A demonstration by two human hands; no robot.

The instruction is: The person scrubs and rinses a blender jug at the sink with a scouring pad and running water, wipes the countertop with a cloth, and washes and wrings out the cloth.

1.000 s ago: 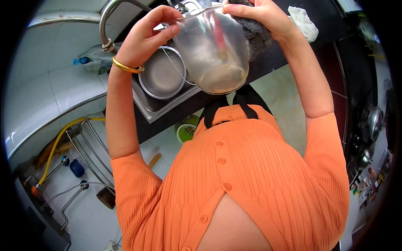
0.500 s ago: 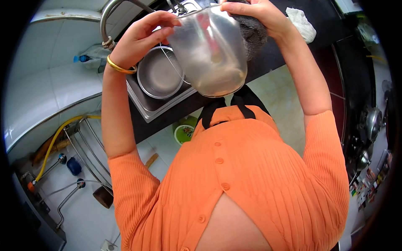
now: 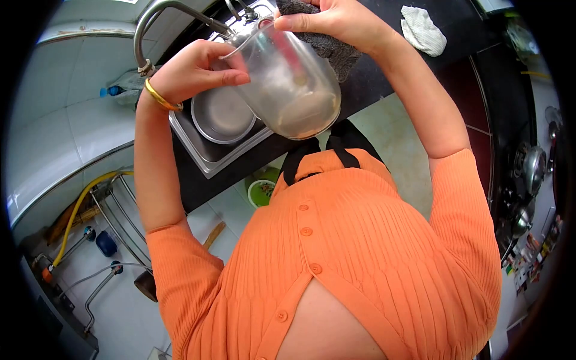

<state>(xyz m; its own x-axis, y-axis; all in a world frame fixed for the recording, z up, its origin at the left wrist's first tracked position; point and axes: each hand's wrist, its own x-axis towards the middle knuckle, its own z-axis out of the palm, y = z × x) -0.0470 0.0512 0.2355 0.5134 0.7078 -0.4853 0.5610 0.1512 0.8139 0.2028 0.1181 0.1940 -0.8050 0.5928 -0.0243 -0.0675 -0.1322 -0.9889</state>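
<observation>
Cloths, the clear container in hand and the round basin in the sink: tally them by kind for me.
Cloths: 2 (grey cloth in the right hand, white cloth on the counter)
Clear container: 1
Round basin: 1
Total: 4

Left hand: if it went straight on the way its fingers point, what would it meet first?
The clear container. The left hand points at its side near the rim, with the thumb overlapping the wall; they look in contact, though depth is hard to judge.
</observation>
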